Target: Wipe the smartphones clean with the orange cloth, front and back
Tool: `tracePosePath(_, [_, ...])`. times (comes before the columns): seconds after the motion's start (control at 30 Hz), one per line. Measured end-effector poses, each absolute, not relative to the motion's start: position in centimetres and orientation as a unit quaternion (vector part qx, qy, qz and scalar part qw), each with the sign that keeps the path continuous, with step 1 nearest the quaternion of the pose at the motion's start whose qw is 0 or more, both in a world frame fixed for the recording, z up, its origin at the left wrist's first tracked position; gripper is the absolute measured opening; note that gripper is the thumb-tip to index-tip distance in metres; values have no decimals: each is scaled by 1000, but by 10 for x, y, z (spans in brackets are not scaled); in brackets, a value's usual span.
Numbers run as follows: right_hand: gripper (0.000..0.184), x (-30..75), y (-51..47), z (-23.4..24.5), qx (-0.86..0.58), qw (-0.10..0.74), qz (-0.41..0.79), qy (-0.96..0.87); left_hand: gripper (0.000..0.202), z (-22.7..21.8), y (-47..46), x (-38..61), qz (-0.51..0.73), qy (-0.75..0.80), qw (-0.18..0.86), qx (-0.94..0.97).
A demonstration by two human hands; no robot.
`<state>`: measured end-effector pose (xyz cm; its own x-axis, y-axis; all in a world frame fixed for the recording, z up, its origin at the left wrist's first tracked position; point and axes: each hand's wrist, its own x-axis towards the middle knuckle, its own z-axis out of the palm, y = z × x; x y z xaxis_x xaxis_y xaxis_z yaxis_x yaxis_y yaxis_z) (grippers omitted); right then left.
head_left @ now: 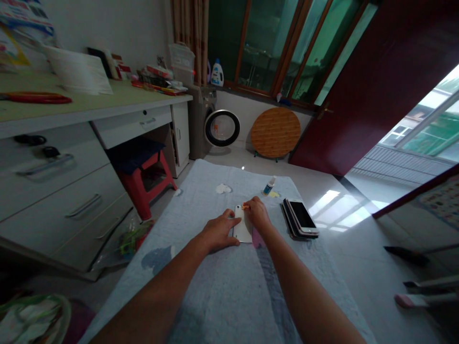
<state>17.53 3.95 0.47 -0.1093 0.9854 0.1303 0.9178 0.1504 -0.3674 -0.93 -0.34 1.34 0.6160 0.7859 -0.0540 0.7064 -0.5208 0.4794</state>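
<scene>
White phone [243, 228] lies flat, just left of phone stack [300, 219]. Left hand [218, 233] is spread open, pressing its edge. Right hand [256, 214] pinches orange piece [245, 207] at its top.

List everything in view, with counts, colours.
white phone: 1, white, on cloth, under both hands
phone stack: 2 or more, dark, cloth's right edge
small bottle: 1, blue-labelled, cloth's far end
cotton pad: 1, white, left of bottle
cloth: 1, pale blue, under hands
stool: 1, red, beside desk
desk: 1, white, left
washing machine: 1, grey, back wall
round board: 1, wooden, back wall
left hand: 1, flat on white phone
right hand: 1, pinching orange bit at phone's top
</scene>
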Motion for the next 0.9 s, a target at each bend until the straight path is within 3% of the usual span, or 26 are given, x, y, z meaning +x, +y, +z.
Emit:
tracePosePath(0.37, [25,151,52,15,-529,65,76,-843,56,12,-5,-8,90,435,215,870])
tracePosePath(0.9, [23,152,49,15,-485,34,131,-864,57,18,-6,-6,106,435,231,864])
